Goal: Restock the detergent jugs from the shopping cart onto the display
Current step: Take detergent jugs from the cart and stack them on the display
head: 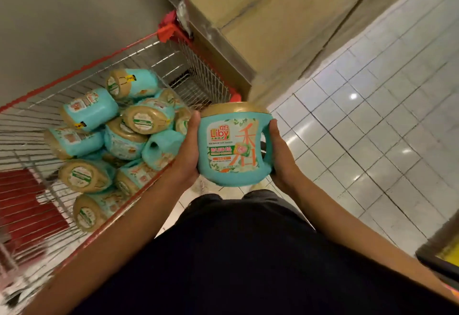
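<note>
A teal detergent jug (233, 146) with a gold lid and a Liby label is upright in front of my body, just right of the cart. My left hand (187, 151) grips its left side, thumb up along the wall. My right hand (279, 156) holds its right side at the handle. Several more teal jugs (116, 128) with gold lids lie piled on their sides in the shopping cart (82, 69), a wire basket with a red rim, to my left.
Large cardboard boxes (260, 24) stand beyond the cart's far end. A grey wall runs along the cart's left side. White floor tiles (372, 128) stretch to the right. A dark and yellow fixture edge (444, 255) shows at the lower right.
</note>
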`<state>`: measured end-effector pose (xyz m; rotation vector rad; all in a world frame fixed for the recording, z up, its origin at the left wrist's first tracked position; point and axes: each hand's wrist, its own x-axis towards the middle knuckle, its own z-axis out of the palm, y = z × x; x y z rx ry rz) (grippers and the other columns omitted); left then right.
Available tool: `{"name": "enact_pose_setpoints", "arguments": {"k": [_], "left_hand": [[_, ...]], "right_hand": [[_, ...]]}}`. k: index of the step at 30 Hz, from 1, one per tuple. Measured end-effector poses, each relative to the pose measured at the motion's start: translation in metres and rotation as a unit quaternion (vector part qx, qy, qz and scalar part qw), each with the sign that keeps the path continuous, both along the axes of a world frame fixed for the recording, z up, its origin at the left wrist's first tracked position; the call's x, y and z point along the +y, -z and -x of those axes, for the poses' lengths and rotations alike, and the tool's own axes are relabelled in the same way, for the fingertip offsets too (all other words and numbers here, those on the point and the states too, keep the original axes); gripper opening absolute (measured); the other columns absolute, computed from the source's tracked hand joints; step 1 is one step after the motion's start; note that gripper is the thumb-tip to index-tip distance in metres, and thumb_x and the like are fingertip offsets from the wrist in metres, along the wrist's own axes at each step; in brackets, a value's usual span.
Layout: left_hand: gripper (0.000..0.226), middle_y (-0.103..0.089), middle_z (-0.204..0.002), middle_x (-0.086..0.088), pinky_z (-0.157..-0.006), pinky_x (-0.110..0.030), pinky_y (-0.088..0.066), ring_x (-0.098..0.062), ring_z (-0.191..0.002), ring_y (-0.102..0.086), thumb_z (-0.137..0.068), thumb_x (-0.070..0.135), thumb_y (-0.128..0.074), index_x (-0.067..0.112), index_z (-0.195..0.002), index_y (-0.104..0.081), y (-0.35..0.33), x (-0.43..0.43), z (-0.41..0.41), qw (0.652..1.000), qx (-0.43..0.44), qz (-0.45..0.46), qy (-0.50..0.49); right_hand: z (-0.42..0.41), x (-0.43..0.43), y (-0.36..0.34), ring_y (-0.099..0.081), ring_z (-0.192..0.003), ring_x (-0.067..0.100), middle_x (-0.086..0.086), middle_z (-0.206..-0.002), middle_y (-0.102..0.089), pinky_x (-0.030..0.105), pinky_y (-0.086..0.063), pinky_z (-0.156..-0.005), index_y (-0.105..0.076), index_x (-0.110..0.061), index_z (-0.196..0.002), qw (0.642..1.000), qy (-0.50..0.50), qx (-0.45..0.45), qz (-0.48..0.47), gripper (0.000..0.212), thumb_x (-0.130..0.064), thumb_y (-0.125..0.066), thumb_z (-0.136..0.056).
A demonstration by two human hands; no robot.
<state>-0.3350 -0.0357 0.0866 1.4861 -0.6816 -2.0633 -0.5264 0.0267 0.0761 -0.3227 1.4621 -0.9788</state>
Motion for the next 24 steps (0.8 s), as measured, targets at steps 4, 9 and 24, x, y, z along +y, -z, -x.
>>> {"name": "enact_pose_setpoints", "arguments": {"k": [4,9,24], "left_hand": [[0.078,-0.072,-0.133,-0.016,-0.098,-0.055,-0.06,-0.035,-0.124,-0.07,-0.099,0.08,-0.03,0.024,-0.134,-0.073,-0.005,0.024,0.078,0.997,0.024,0.017,0.076],[0.085,-0.071,-0.136,-0.016,-0.109,-0.062,-0.051,-0.035,-0.127,-0.068,-0.099,0.081,-0.027,0.019,-0.143,-0.065,-0.01,0.044,0.168,0.986,0.016,0.033,0.164],[0.073,-0.075,-0.128,-0.016,-0.086,-0.045,-0.065,-0.034,-0.117,-0.073,-0.104,0.073,-0.027,0.024,-0.13,-0.075,-0.005,0.021,0.413,0.934,0.012,0.029,0.356]], "right_hand": [[0.073,0.045,-0.008,-0.068,-0.124,0.036,-0.006,-0.121,-0.077,0.066,-0.054,-0.102,-0.068,-0.039,-0.131,0.999,0.041,0.008,0.008,0.054,-0.067,-0.029,-0.106],[0.15,0.092,-0.013,-0.07,-0.122,0.033,0.01,-0.13,-0.073,0.062,-0.056,-0.101,-0.064,-0.025,-0.14,0.994,0.107,0.034,0.016,0.065,-0.065,-0.026,-0.107],[0.329,0.128,-0.016,-0.063,-0.129,0.037,0.009,-0.129,-0.074,0.066,-0.05,-0.108,-0.07,-0.038,-0.124,0.942,0.334,0.026,-0.018,0.055,-0.07,-0.031,-0.102]]}}
